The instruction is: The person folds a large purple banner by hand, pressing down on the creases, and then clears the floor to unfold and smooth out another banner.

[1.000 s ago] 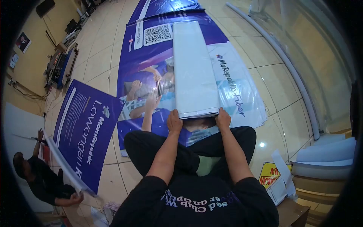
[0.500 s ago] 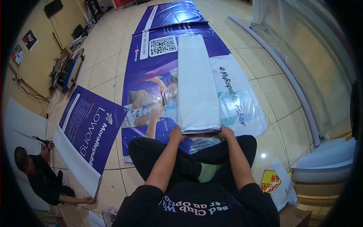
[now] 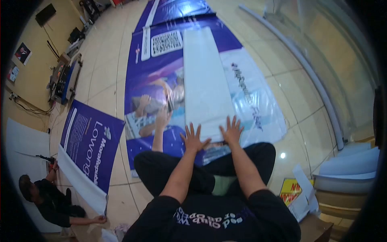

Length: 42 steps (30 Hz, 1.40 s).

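Note:
A folded banner (image 3: 207, 80), white side up, lies lengthwise in front of me on a spread purple banner (image 3: 139, 86) with a QR code and printed lettering. My left hand (image 3: 194, 139) is flat with fingers spread at the near left corner of the folded banner. At its near right corner rests my right hand (image 3: 231, 131), also open and spread. Neither hand holds anything. The near edge of the fold shows between my thumbs, close to my crossed legs.
On the left a co-worker (image 3: 48, 199) holds both ends of a partly folded purple banner (image 3: 90, 141). A long pale tube (image 3: 306, 72) lies along the right side. White rolls (image 3: 346, 165) and a yellow printed sheet (image 3: 289, 189) are at the lower right.
Both hands have let go of the folded banner's near corners and now lie spread on top, slightly farther forward. The view has shifted a little. The co-worker's head has tilted.

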### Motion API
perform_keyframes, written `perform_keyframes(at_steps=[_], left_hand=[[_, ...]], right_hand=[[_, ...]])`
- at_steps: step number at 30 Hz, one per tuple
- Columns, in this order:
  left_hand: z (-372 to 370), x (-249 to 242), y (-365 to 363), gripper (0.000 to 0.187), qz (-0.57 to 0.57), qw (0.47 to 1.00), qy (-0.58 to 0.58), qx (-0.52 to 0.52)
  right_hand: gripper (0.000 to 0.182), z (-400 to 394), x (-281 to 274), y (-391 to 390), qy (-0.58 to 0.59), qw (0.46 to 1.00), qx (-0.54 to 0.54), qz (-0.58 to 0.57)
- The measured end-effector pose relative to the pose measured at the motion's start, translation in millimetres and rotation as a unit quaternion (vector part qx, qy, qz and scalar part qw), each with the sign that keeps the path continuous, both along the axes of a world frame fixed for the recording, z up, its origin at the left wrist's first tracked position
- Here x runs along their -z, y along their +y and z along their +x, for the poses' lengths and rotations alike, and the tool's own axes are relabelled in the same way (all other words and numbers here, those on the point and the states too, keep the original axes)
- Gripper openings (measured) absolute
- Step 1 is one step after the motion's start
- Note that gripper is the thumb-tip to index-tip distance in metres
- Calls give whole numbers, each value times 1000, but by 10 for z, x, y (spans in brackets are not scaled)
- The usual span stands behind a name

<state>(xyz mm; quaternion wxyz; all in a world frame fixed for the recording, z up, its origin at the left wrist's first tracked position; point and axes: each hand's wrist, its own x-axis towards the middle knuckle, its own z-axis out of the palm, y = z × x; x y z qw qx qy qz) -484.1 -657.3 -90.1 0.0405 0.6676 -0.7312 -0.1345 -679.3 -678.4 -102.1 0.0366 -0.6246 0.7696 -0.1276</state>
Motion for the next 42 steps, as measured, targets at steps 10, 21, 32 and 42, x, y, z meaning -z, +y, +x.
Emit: perform_keyframes(at_steps=[10, 21, 32, 42], left_hand=[[269, 221, -460, 62, -20, 902, 354, -247], [991, 258, -828, 75, 61, 899, 431, 51], [1055, -315, -1629, 75, -141, 922, 35, 358], [964, -39, -2025, 58, -120, 881, -83, 451]], right_hand=[[63, -223, 67, -47, -257, 954, 122, -91], [70, -465, -225, -190, -513, 837, 95, 162], [73, -841, -380, -1004, 64, 935, -344, -55], [60, -910, -285, -1535, 94, 883, -446, 114]])
